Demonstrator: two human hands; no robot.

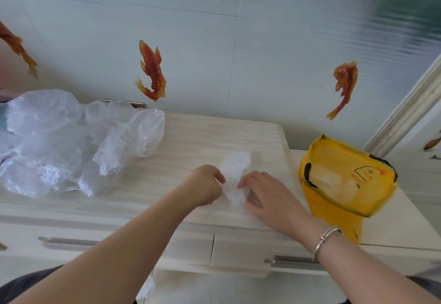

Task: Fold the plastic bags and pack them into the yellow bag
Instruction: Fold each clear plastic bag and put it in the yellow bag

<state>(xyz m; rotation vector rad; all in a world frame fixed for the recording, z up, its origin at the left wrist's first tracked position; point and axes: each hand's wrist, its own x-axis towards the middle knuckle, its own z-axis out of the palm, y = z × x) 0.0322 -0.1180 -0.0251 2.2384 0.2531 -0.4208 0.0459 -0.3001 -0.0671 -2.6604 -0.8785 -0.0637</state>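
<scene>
1. Pale wood-grain bench (pixel 191 136) against a tiled wall with orange fish stickers (pixel 152 72); drawers with metal handles along the near edge.
2. Plastic bag being folded (pixel 235 175) lies centre-bench as a narrow strip, long axis running near-to-far, tilted slightly right at the far end.
3. Left hand (pixel 206 184) sits on the strip's left edge with fingers curled onto the film, looks like a pinch. Right hand (pixel 265 190) is on the right edge, fingertips pressing or pinching the film; blur makes the exact grip hard to call.
4. Yellow bag (pixel 346 177) stands just right of the right hand, mouth open toward the camera. Something pale and translucent inside, likely bags already folded, but can't confirm.
5. Key relation: the strip is between both hands and the yellow bag is to the right, so the right hand is nearer for the drop-in. Judgement: another fold along the long axis comes first.
6. Unfolded bag pile (pixel 71 141) far left, cut off by the frame edge; count not readable. Clear film on pale bench, so strip edges are hard to trace.
</scene>
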